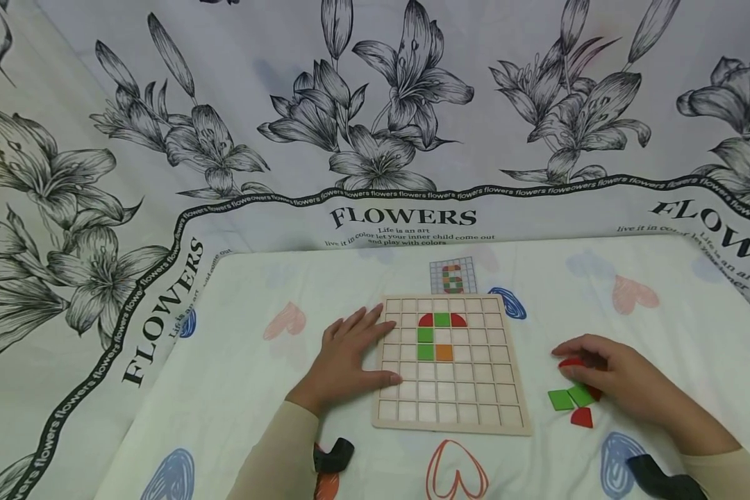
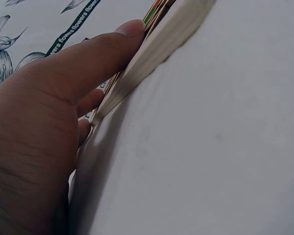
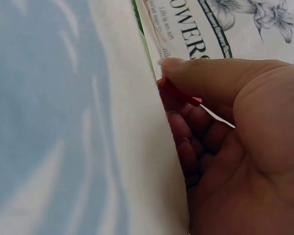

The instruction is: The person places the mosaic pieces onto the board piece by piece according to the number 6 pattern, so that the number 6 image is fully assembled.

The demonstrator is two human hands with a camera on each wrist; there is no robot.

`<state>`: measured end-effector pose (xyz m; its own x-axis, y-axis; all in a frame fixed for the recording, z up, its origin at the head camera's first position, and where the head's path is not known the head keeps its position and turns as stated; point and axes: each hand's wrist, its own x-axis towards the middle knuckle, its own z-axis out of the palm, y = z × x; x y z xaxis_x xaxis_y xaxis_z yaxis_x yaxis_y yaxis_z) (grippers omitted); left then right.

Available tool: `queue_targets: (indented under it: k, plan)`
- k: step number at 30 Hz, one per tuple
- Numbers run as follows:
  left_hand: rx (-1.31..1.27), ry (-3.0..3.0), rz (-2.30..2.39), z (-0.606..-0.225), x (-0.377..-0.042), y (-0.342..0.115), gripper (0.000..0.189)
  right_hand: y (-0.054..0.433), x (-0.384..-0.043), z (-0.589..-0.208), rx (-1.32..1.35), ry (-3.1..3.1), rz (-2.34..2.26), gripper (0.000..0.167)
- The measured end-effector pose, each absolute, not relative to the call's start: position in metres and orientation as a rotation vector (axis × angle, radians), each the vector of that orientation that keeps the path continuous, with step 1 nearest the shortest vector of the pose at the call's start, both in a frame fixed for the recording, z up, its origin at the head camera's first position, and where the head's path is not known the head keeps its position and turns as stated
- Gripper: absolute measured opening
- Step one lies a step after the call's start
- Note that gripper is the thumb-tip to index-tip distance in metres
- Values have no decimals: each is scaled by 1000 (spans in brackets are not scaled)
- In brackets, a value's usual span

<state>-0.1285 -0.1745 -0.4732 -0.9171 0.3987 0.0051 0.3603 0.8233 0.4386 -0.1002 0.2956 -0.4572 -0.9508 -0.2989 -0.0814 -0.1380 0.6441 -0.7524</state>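
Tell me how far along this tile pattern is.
Done: six tiles sit in the board.
In hand: the right hand pinches a red tile; the left hand rests on the board's edge.
Remaining: seemingly the lower part of the card's pattern; loose green tiles and a red quarter lie beside the right hand.

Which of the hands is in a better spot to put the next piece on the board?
Probably the right hand: it seems to pinch a red piece, right by the loose pieces. The left hand rests at the board, away from those pieces.
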Motion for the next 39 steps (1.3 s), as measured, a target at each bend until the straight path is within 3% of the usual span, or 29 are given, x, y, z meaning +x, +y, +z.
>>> queue_targets:
  k: [10,20,39]
  plan:
    - [608,2917,677,-473,-127,-175,96,295,-98,-454,-321,2732,-1239,15]
    - [609,2931,662,-473,-128,-175,95,292,-97,-448,-197,2730,-1392,17]
    - [607,2921,696,-473,-127,-175,94,282,-95,-437,-208,2695,-1410,23]
